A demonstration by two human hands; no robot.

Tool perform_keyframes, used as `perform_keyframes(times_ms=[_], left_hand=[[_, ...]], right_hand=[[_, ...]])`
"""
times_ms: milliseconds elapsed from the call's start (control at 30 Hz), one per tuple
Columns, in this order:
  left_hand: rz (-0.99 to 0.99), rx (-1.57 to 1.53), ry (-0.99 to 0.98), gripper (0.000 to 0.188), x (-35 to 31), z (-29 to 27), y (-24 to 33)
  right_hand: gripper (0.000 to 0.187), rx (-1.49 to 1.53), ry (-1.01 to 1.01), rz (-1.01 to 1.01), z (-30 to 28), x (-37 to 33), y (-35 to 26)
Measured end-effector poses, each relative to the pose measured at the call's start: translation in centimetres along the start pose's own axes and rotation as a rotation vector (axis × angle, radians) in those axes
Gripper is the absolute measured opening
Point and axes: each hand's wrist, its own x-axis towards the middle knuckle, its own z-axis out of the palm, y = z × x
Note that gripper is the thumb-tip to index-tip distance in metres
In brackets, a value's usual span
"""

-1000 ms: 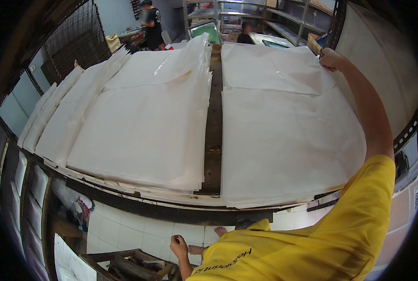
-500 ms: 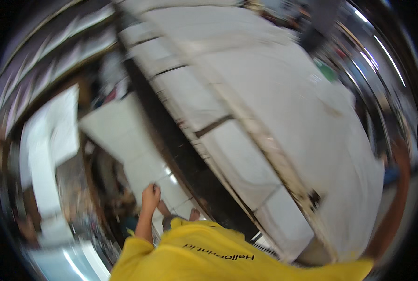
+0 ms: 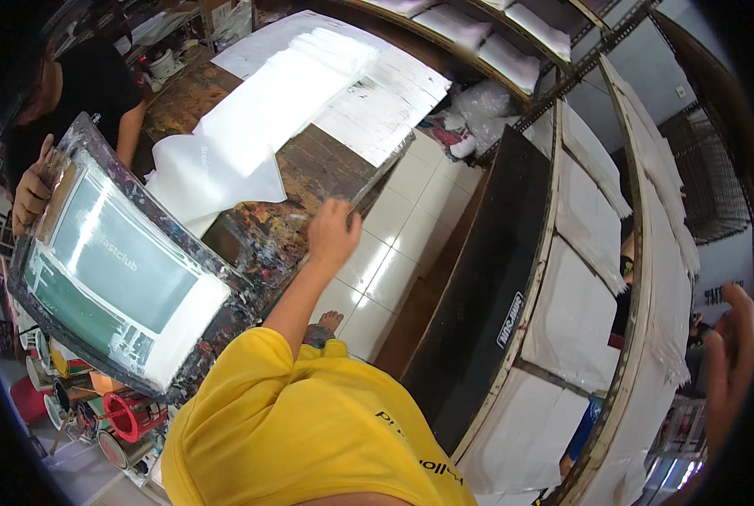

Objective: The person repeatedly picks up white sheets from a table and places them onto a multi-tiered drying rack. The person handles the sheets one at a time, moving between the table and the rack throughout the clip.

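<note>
Nearest, left hand (image 3: 335, 234) hung loosely curled at edge of bench (image 3: 313, 169); contents and contact could not be told. Right hand (image 3: 735, 346) stood part-open, nothing visible in it, near racked white sheets (image 3: 664, 337). Framed screen (image 3: 119, 253) sat tilted, co-worker's hand (image 3: 32, 198) at its side. Beyond, long white sheeting (image 3: 254, 114) lay across bench.

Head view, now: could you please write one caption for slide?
A person's left hand by a stained worktable, right hand near racked white sheets.
</note>
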Motion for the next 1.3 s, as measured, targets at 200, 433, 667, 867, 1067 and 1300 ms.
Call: perform_keyframes(times_ms=[200, 433, 667, 867, 1067, 1300], left_hand=[[-0.310, 0.687, 0.052, 0.031, 8.8, -2.4, -7.9], [-0.519, 0.446, -0.201, 0.024, 11.4, -1.1, -10.4], [-0.089, -0.232, -0.312, 0.027, 9.4, -0.8, 7.2], [0.323, -0.565, -0.500, 0.023, 6.3, -3.4, 18.5], [0.459, -0.924, -0.471, 0.026, 3.9, -4.9, 28.1], [0.705, -1.353, -0.123, 0.036, -0.9, -11.3, 31.1]], right_hand=[[0.042, 0.275, -0.282, -0.128, 2.4, 8.8, -8.9], [0.035, 0.404, -0.430, -0.322, 5.1, 11.2, -11.7], [0.051, 0.763, -0.561, -0.366, 13.4, 12.1, -11.5], [0.050, 0.952, -0.576, -0.106, 14.2, 11.0, -11.7], [0.028, 0.826, -0.452, 0.121, 15.7, 8.8, -8.6], [0.035, 0.602, -0.106, 0.310, 5.3, -0.7, 4.2]])
